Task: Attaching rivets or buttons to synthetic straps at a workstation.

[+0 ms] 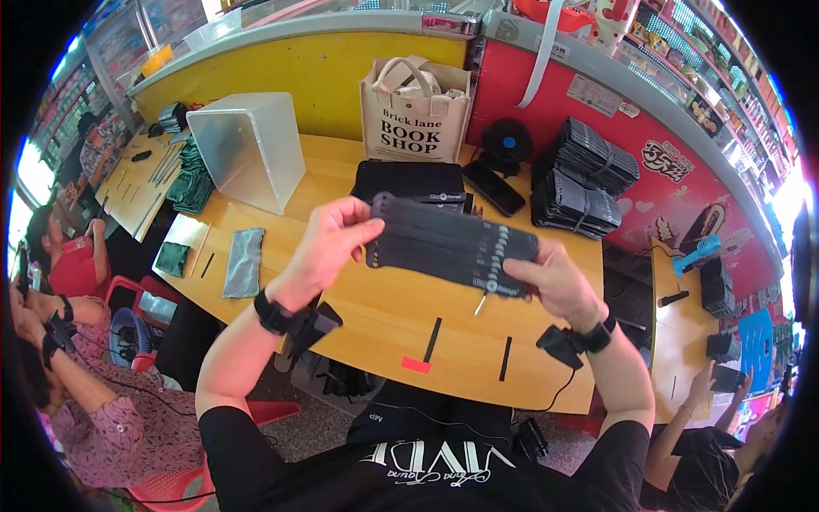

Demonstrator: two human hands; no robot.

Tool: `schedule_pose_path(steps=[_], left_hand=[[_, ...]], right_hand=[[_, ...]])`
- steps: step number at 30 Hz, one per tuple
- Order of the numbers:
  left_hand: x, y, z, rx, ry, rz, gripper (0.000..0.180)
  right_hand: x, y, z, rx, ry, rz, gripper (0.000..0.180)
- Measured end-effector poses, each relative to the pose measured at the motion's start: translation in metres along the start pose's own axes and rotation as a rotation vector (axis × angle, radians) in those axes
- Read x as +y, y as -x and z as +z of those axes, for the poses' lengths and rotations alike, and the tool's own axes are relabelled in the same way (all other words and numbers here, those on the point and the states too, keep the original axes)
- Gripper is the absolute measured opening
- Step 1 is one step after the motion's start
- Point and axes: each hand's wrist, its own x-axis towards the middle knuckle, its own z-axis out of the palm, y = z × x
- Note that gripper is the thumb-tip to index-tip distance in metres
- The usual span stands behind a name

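Above the wooden table I hold a flat, dark fabric piece [435, 243] stretched between both hands. A row of pale printed marks runs down it near its right end. My left hand [328, 247] pinches its upper left corner between thumb and fingers. My right hand [554, 283] grips the right end, thumb on top and the fingers mostly hidden behind. Just beyond it lies a black folded stack [405, 181], partly covered by the held piece. Below it on the table [367, 320] are a thin pale-tipped tool [481, 304], a black strip [433, 340] touching a red tab [416, 365], and another black strip [506, 358].
Bundled dark fabric stacks [580, 183] stand at the back right beside a black fan [507, 145] and a dark phone-like slab [493, 189]. A canvas tote [415, 115] and a tilted translucent bin [247, 154] stand behind. Co-workers sit at left and lower right.
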Motion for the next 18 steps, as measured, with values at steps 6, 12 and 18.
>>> schedule_pose_path(steps=[6,12,18], left_hand=[[-0.004,-0.079,-0.042,0.086,-0.018,-0.1,0.011],[-0.037,-0.129,-0.062,0.219,-0.113,-0.196,0.011],[-0.054,-0.139,-0.072,0.264,-0.187,-0.244,0.011]], right_hand=[[-0.023,-0.107,-0.02,0.169,0.059,-0.184,0.025],[0.0,-0.183,-0.034,0.187,0.005,-0.131,0.036],[0.018,-0.215,-0.041,0.235,0.098,-0.104,0.044]])
